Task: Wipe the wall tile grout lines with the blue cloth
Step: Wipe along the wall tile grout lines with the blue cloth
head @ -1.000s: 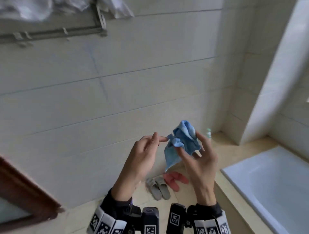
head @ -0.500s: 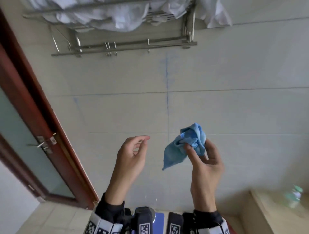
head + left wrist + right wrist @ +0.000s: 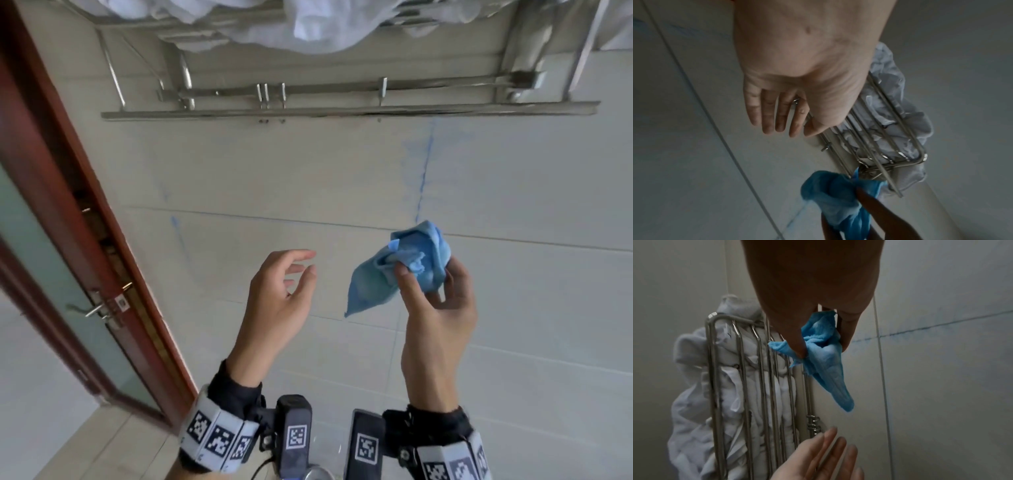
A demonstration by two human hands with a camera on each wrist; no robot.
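Observation:
My right hand [image 3: 424, 274] pinches a bunched blue cloth [image 3: 407, 263] between thumb and fingers, held up in front of the pale tiled wall [image 3: 513, 192]; one corner of the cloth hangs down to the left. The right wrist view shows the same cloth [image 3: 824, 352] gripped at its top. A vertical grout line [image 3: 424, 171] stained blue runs down the wall just above the cloth, and a horizontal grout line [image 3: 274, 221] crosses behind it. My left hand [image 3: 301, 267] hovers empty to the left of the cloth, fingers relaxed and slightly curled, apart from it.
A metal towel rack [image 3: 342, 102] with white towels [image 3: 308, 24] is fixed to the wall overhead. A red-brown door frame [image 3: 68, 171] and a glass door with a lever handle [image 3: 92, 310] stand at the left. Fainter blue smears [image 3: 176, 226] mark the tile left of my hands.
The view has swung left and up from the bathtub corner to the wall under the rack. My left hand has let go of the cloth and moved off to the left.

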